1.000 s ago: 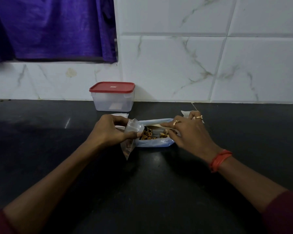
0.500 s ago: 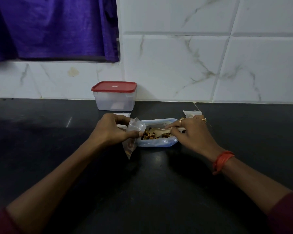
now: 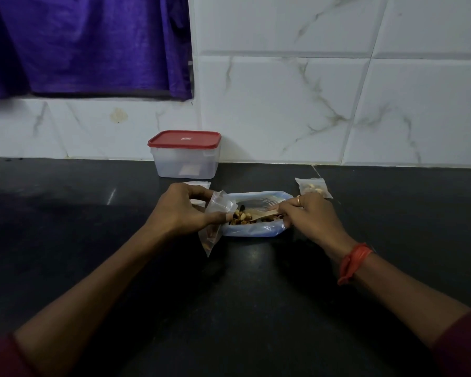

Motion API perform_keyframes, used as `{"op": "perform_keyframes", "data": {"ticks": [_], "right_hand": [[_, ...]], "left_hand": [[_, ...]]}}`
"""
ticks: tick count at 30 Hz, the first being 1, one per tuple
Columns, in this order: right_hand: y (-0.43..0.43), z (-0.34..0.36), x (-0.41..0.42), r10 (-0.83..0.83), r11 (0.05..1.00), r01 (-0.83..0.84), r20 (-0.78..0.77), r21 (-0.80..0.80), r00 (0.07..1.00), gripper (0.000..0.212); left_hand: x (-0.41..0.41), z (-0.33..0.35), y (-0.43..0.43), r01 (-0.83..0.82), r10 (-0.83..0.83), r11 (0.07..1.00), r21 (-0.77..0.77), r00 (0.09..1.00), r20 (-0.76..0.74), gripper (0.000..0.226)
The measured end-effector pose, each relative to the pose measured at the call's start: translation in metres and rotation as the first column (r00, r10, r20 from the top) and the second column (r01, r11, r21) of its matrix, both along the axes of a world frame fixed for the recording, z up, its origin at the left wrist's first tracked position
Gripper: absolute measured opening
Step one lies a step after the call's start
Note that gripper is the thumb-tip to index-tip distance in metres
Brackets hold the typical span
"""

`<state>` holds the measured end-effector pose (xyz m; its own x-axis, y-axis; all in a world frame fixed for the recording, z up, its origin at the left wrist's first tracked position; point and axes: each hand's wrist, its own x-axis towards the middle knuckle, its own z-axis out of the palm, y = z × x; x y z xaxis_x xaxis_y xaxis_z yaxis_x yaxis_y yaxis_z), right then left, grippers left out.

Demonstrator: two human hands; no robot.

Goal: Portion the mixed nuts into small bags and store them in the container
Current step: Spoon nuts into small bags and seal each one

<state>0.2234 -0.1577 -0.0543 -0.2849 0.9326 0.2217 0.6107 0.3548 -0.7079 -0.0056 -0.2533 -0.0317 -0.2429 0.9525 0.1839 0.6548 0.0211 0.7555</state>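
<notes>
Around: a red-lidded container (image 3: 185,159) is standing far back; a filled bag (image 3: 312,188) is lying just beyond the right hand (image 3: 309,217)
Blocking: the left hand (image 3: 184,210) is covering most of a flat bag (image 3: 199,184)
Hands: left is pinching an open small bag (image 3: 218,206) beside the pouch (image 3: 253,232); right is gripping a spoon (image 3: 267,213) over the mixed nuts (image 3: 241,216)
Writing: lid mark (image 3: 186,138) is showing too blurred to read
Room: dark counter (image 3: 242,295) is stretching wide on the near side

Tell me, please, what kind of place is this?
Most likely a home kitchen: a dark counter against a wall of marble-look tiles, with a red-lidded food container and an open bag of mixed nuts on it.
</notes>
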Motion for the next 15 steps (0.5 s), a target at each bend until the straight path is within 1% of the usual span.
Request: {"op": "perform_keyframes", "data": {"ticks": [3,6,11,15], "right_hand": [[0.0006,0.0024,0.0001,-0.028,0.997,0.022,-0.065,-0.08,0.998,0.035],[-0.0014,0.0029,-0.0006,-0.034,0.992,0.021,-0.098,-0.127,0.995,0.035],[-0.0039,0.0058,0.0013,-0.059,0.979,0.013,-0.219,-0.205,0.974,0.035],[-0.0018,0.007,0.0044,-0.066,0.977,0.008,-0.268,-0.212,0.961,0.035]], "left_hand": [[0.0038,-0.0005,-0.0018,0.004,-0.004,1.0,0.002,1.0,-0.03,0.051],[0.0055,-0.0018,-0.0009,-0.003,0.003,1.0,-0.007,0.998,-0.06,0.052],[0.0052,0.0004,-0.0002,-0.005,0.004,1.0,-0.017,0.998,-0.059,0.067],[0.0045,0.0004,-0.0005,-0.011,0.01,1.0,-0.013,0.998,-0.055,0.07]]}}
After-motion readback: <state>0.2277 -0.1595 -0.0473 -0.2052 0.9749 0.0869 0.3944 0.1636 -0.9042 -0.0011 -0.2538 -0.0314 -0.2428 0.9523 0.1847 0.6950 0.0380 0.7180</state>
